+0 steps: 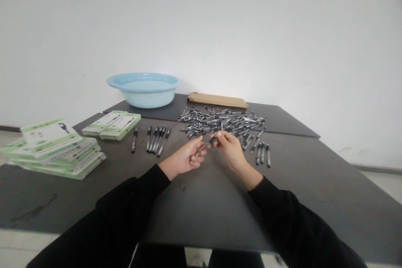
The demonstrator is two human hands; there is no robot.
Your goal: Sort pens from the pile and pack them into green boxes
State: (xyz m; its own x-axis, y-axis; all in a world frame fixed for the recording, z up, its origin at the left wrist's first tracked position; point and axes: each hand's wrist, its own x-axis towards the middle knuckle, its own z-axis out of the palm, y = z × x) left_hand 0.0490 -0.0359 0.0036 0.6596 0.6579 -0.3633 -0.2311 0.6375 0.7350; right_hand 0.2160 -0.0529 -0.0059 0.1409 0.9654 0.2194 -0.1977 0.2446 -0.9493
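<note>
A clear-barrelled pen (212, 140) with a black end slants between my two hands above the table. My left hand (188, 155) is closed around the lower, clear part of its barrel. At the black upper end, the thumb and fingertips of my right hand (230, 147) pinch the same pen; whether the cap is on or off is too small to tell. Just beyond my hands spreads a loose heap of pens (224, 120). Several pens (157, 139) lie side by side to the left, and a row of three pens (263, 154) lies to the right.
Stacked green-and-white boxes (56, 150) stand on the left, with two more flat boxes (114, 124) behind them. A light blue basin (147, 96) and a brown cardboard piece (217, 100) sit at the back of the dark table (201, 209), near the white wall.
</note>
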